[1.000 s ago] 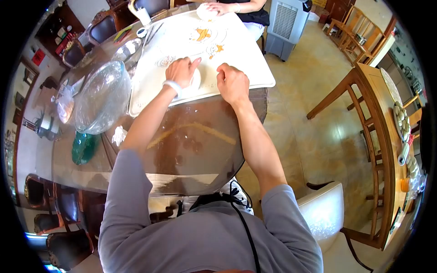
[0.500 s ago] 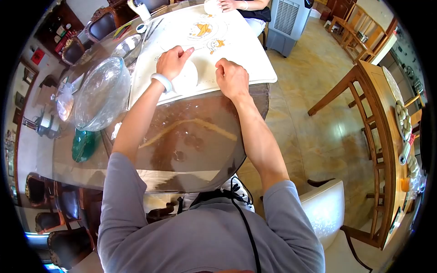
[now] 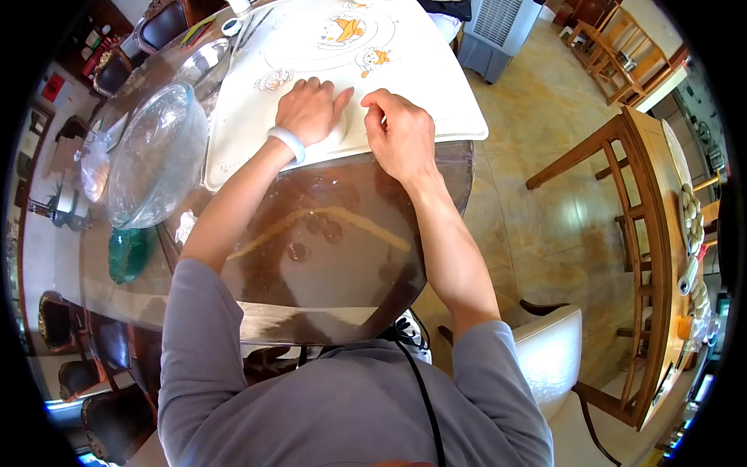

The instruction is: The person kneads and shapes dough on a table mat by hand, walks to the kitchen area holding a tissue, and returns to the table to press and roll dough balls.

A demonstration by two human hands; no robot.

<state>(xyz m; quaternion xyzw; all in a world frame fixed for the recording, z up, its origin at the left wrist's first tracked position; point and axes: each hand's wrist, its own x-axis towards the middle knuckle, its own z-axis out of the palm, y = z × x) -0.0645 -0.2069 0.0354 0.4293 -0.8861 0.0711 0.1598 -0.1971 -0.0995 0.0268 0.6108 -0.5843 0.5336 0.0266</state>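
Dough (image 3: 337,135) at the mat's (image 3: 247,117) near edge probably wants even palm pressure from the left hand (image 3: 310,111), fingers extended, the right hand (image 3: 402,138) apart, curled, its grip unclear.

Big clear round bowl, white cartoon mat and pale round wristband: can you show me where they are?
Big clear round bowl (image 3: 158,177): head view, side wall.
White cartoon mat (image 3: 450,107): head view, bare right part.
Pale round wristband (image 3: 290,143): head view, band's middle.

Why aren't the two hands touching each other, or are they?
Apart. The head view shows it: a thin strip of white mat is visible between the left hand's thumb and the right hand.
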